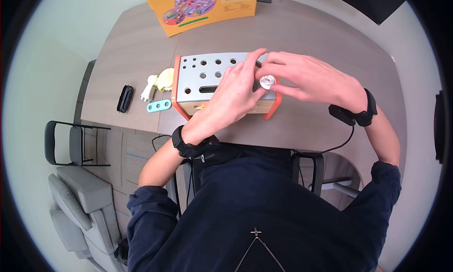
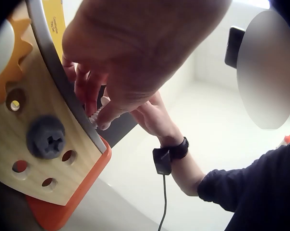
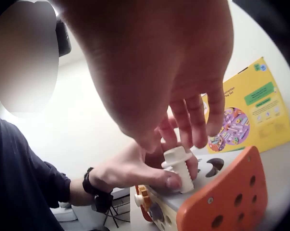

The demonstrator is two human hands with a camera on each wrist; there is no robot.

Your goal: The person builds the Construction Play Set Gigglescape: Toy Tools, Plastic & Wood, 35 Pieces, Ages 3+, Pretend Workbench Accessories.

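Observation:
A white toy bolt (image 3: 178, 166) with ridged threads stands nearly upright, slightly tilted, at the right end of the toy workbench (image 1: 226, 59). That bench has a grey top full of holes and orange end panels. My left hand (image 1: 238, 88) pinches the bolt's shaft, thumb on one side and a finger on the other; its index finger points up and away. Over the bolt's head is my right hand (image 1: 314, 78), thumb and fingers loosely spread around it. In the left wrist view, the threads (image 2: 93, 119) show between the left thumb and fingers.
On the bench's front panel are an orange gear (image 2: 20, 53) and a dark blue-grey screw (image 2: 46, 137). Left of the bench lie a teal strip with holes (image 1: 159, 105), white and pale-yellow pieces (image 1: 165, 78) and a black object (image 1: 125, 98). A yellow box (image 1: 203, 10) stands behind.

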